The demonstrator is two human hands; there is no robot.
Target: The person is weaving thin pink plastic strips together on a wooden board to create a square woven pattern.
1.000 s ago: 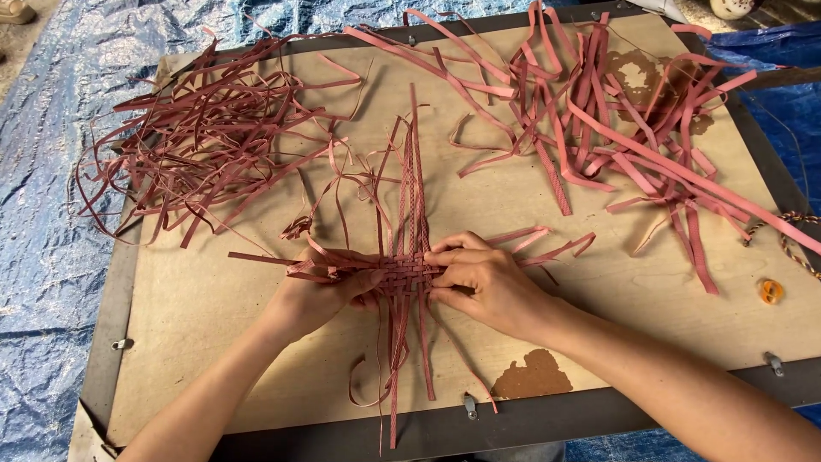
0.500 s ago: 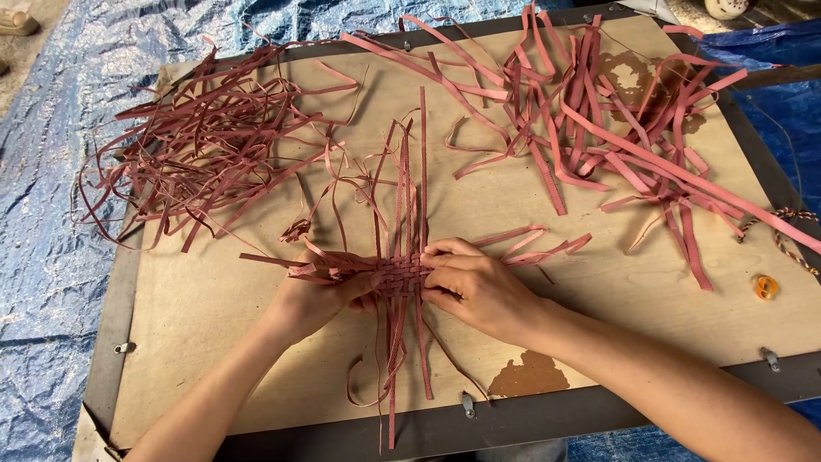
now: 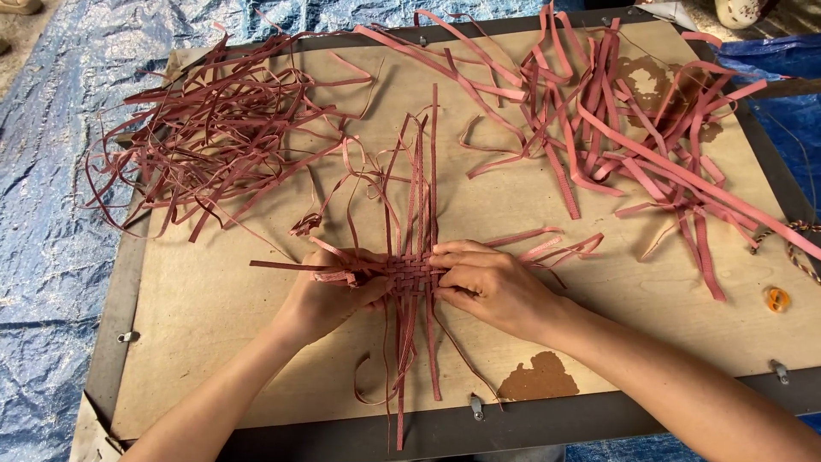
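Both hands are pinching a small reddish-brown woven patch of flat strips (image 3: 410,275) mid-board, left hand (image 3: 329,295) gripping its left edge, right hand (image 3: 492,287) pressing its right, with the long loose strips (image 3: 419,171) running near-to-far between them on the plywood board (image 3: 214,308).
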